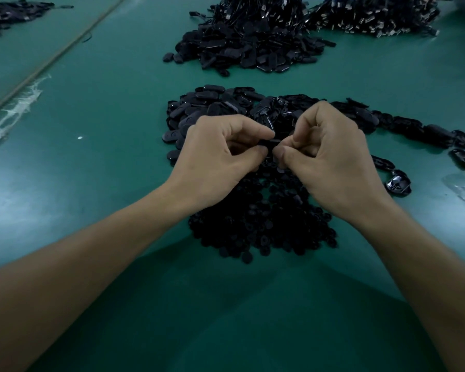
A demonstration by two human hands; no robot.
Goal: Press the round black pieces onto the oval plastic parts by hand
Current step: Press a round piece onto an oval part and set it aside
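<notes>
The green table (pixel 105 108) fills the whole view. At its far side lies a big heap (pixel 247 41) of black parts, and beside it on the right a second heap (pixel 373 17) with shiny metal bits in it. Nearer to me is a flat pile of ovals (pixel 207 103); it goes behind both my hands and runs out to the right in a thin line. Just below my hands, touching that pile, is a pile of round pieces (pixel 263 226). My left hand (pixel 220 159) and right hand (pixel 330 159) meet above these two piles. The fingers (pixel 255 131) of both hands are curled, and thumb and forefinger of each pinch one small black part (pixel 271 143) between them. I cannot tell if a round piece sits on it.
</notes>
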